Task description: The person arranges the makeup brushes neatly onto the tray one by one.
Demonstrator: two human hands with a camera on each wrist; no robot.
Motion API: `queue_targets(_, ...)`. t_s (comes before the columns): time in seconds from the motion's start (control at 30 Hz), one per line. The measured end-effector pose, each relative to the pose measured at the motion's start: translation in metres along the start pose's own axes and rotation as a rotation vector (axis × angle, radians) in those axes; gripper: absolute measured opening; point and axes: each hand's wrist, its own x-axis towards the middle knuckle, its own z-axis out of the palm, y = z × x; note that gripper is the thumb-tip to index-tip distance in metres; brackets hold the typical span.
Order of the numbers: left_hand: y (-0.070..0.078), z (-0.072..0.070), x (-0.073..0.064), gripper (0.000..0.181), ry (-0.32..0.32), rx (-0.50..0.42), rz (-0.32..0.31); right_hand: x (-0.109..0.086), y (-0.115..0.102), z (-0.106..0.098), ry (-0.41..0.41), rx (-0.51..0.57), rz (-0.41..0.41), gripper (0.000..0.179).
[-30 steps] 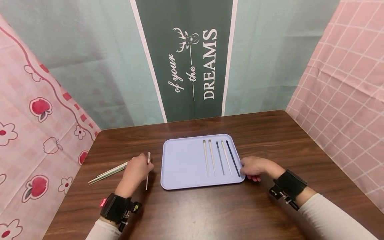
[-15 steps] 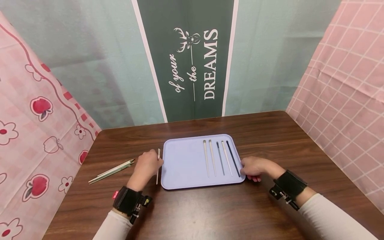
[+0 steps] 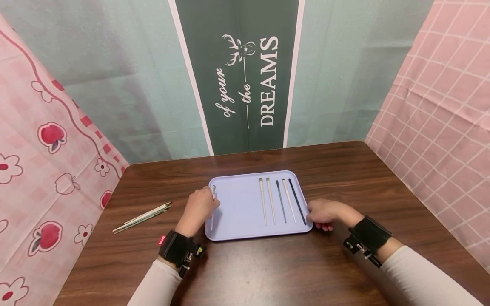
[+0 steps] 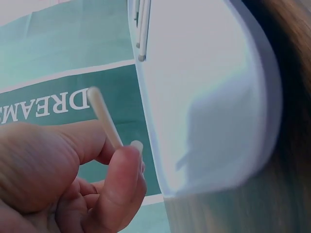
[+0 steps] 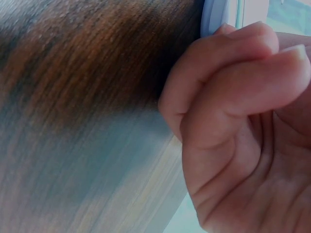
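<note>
Left hand (image 3: 199, 207): moved right, over the tray's (image 3: 237, 206) rim.
Brush (image 3: 212, 223): passed from beside the tray to above it.

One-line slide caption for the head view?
Left hand pinches a brush over the tray, where five brushes lie; right hand at its right edge.

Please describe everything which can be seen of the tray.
The tray is pale lilac, rectangular with rounded corners and a low rim, apparently plastic. It lies flat on the brown table. Five slender sticks lie side by side in its right half. The right hand touches its right edge; the left hand holds another stick over its left end.
</note>
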Motion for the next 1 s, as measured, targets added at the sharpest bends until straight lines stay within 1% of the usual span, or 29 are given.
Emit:
queue_targets(0.1, 0.004, 0.003, 0.002, 0.017, 0.001, -0.01, 0.013, 0.001, 0.0, -0.001, -0.002, -0.002, 0.003, 0.007)
queue_targets(0.23, 0.01, 0.006, 0.004, 0.018, 0.009, -0.015, 0.022, 0.001, -0.001, -0.002, -0.001, -0.001, 0.004, 0.006)
queue_targets(0.4, 0.017, 0.011, 0.008, 0.019, 0.03, 0.028, 0.041, 0.0, -0.001, -0.002, 0.004, 0.0, 0.001, 0.006)
queue_targets(0.63, 0.028, 0.016, 0.011, 0.019, 0.039, 0.029, 0.045, -0.001, -0.002, -0.001, 0.002, -0.007, -0.001, 0.006)
queue_targets(0.77, 0.034, 0.019, 0.011, 0.018, 0.045, 0.042, 0.066, -0.001, -0.002, -0.001, 0.001, -0.007, -0.002, 0.006)
queue_targets(0.9, 0.04, 0.024, 0.012, 0.016, 0.066, 0.041, 0.09, -0.001, -0.002, 0.0, 0.003, -0.001, 0.003, 0.006)
queue_targets(1.0, 0.046, 0.027, 0.013, 0.013, 0.094, 0.034, 0.101, -0.001, -0.001, 0.0, 0.005, 0.008, 0.008, 0.006)
